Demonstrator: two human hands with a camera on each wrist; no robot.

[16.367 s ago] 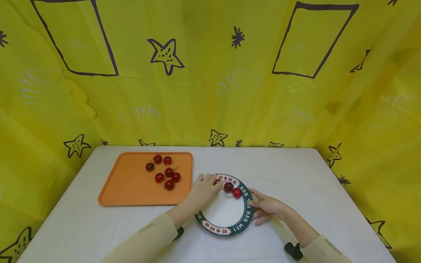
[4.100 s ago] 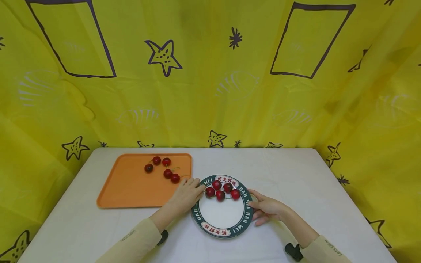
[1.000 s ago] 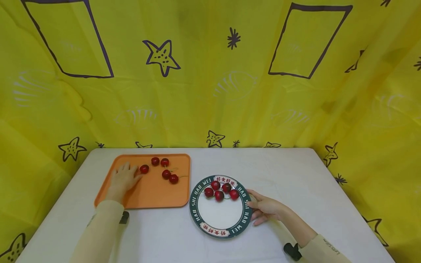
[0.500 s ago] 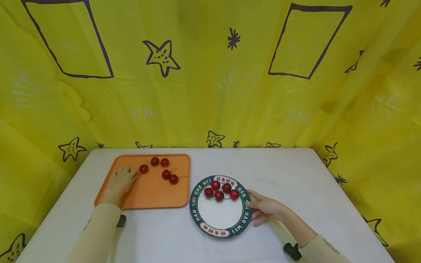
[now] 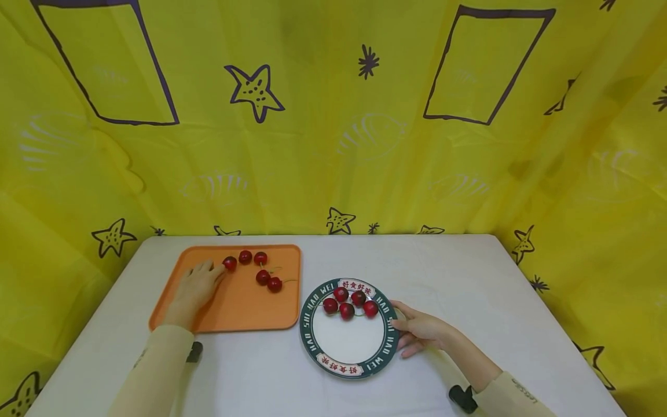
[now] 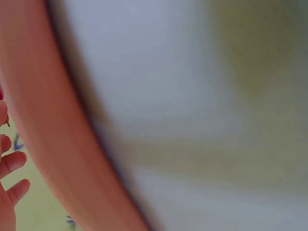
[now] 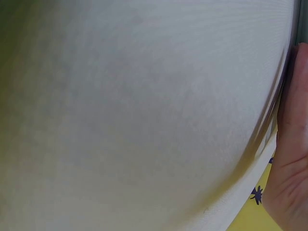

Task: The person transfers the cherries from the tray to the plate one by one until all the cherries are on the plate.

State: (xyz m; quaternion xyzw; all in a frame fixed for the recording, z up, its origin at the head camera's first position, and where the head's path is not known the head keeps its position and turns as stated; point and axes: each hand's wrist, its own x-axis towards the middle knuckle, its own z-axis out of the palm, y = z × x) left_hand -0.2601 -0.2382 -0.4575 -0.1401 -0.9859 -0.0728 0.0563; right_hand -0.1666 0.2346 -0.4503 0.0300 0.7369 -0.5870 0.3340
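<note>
On the orange tray (image 5: 245,313), my left hand (image 5: 195,289) pinches a dark red cherry (image 5: 230,263) by its stem side, at the tray's upper middle. The left wrist view catches only the fingers (image 6: 14,163) at its left edge, with a short stem end poking out by a fingertip; the cherry is mostly cut off there. My right hand (image 5: 424,329) grips the right rim of a round white plate (image 5: 350,347) with a green lettered border, thumb on the rim and other fingers lower. Several cherries (image 5: 347,311) lie in the plate's upper half.
Several more cherries (image 5: 263,277) with thin stems lie on the tray's right half. Tray and plate stand side by side on a white-covered table (image 5: 443,266), a narrow gap between them. A yellow patterned curtain (image 5: 312,162) encloses the back and sides.
Since the earliest frame, cherries on the plate have increased and those on the tray decreased. My left hand has moved from plate to tray and just shifted a cherry slightly up-right. The right hand stays.
</note>
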